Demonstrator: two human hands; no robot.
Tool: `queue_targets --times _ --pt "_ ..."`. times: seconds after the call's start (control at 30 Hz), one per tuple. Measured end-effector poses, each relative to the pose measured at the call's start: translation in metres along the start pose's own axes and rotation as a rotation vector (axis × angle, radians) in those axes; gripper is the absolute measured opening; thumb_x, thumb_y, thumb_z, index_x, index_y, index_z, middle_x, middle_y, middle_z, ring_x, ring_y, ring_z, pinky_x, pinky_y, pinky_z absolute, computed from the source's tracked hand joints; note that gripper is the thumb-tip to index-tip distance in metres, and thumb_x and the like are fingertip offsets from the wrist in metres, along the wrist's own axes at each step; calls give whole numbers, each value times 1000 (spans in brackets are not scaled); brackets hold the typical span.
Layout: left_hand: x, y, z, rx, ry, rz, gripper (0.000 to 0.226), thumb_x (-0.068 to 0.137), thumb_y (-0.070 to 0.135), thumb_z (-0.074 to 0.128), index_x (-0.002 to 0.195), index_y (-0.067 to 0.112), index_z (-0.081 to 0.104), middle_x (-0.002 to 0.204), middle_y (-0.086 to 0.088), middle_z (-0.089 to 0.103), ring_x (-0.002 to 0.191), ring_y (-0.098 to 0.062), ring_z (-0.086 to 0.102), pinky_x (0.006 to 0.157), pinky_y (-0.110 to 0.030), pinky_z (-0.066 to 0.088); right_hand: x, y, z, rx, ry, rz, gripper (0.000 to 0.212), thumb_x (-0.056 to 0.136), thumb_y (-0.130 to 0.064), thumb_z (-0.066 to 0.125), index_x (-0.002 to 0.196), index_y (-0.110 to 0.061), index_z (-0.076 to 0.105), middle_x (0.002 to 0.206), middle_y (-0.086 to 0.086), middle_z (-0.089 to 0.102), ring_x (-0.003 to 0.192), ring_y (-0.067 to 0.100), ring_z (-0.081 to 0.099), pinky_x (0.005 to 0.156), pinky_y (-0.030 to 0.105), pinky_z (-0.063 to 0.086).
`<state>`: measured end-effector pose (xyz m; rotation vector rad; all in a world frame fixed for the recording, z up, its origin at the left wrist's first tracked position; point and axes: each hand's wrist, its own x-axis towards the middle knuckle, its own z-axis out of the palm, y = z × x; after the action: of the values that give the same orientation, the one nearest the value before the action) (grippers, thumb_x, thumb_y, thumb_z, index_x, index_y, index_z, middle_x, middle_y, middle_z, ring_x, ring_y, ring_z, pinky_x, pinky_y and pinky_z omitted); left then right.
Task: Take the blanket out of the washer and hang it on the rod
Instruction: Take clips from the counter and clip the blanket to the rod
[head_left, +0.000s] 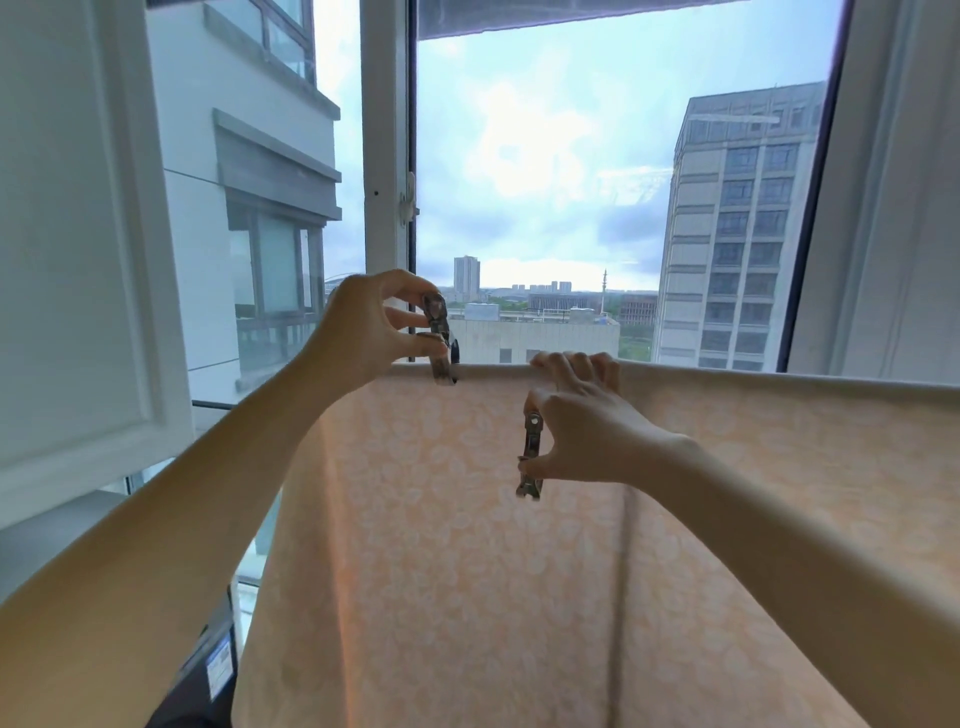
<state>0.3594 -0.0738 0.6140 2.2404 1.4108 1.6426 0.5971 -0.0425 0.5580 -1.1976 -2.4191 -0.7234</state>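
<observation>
Far off to the left of the left hand is a white panelled wall. Low down under that arm sits a dark box with a white label.

The left hand is up at the top edge of the soft peach blanket with white leaf shapes. Its thumb and fingers pinch a shiny metal clip from above and below. The clip stands upright. Its bottom end meets the blanket's top edge, near the blanket's left corner. Just behind this hand rises a white window post.

To the right of the left hand, and a little lower, is the right hand. Its thumb and first finger pinch a second shiny metal clip. This clip hangs upright in front of the blanket, below the top edge. The other fingers of this hand curl over the blanket's top edge and rest on it.

The blanket hangs folded over a straight line. The line runs from the left hand, past the right hand, and on to the right side. The cloth drops down below both hands. What it hangs on is hidden under the cloth.

Far beyond the right hand, outside the glass, stands a tall grey building.
</observation>
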Motion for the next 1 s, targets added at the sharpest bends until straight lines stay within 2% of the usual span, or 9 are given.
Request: queue_targets --times 0.13,0.27,0.47,0.57,0.63,0.73,0.83,0.9,1.0 --pt "16 -3 -2 18 -100 -30 52 62 13 86 109 13 66 104 1 69 82 -8 72 70 -12 54 0 0 4 -19 5 2 53 66 -67 65 95 -22 63 146 0 20 132 24 16 109 44 4" --pt "15 -17 4 -34 -191 -51 52 63 5 85 110 10 64 108 -1 67 81 -6 71 68 -11 52 -1 -1 1 9 5 0 52 67 -67 66 95 -23 62 145 0 21 131 22 17 110 44 6" --pt "18 -29 3 -41 -217 -100 62 66 11 85 121 13 57 116 1 64 88 -7 71 78 -16 55 -4 3 1 17 -7 -13 53 69 -65 64 97 -21 60 152 -1 15 137 23 11 115 45 0" --pt "16 -23 7 183 -203 -33 74 73 17 83 138 16 48 137 -2 55 111 -18 62 85 -17 48 -5 4 3 30 6 -20 54 71 -65 64 100 -19 60 154 0 14 139 23 9 116 45 0" --pt "9 -14 15 409 -117 90 73 80 11 75 144 19 41 146 -1 46 118 -18 55 91 -16 42 -6 4 4 54 34 -24 57 71 -65 65 104 -19 59 154 2 16 139 22 8 117 44 2" --pt "-5 -2 33 748 7 379 49 81 5 69 127 19 60 139 -2 54 130 -20 47 112 -34 33 -8 6 3 87 57 -27 62 72 -65 65 114 -20 55 155 1 17 142 22 4 117 41 2" --pt "-9 0 56 819 3 535 22 83 8 67 101 17 74 106 -2 73 107 -18 65 112 -37 35 -12 6 0 124 77 4 69 72 -63 67 123 -19 52 154 0 21 143 22 -1 118 43 6" --pt "-9 -3 73 826 -35 539 21 88 9 61 102 18 74 100 0 75 96 -15 69 105 -34 41 -18 7 -4 128 94 32 69 71 -62 68 123 -19 52 152 -2 24 143 21 0 118 44 8" --pt "-7 -8 91 746 -55 537 25 92 11 59 114 18 68 102 0 73 89 -17 70 86 -33 55 -32 10 -12 99 92 63 68 73 -62 66 123 -19 51 148 -5 28 140 19 5 114 41 9"
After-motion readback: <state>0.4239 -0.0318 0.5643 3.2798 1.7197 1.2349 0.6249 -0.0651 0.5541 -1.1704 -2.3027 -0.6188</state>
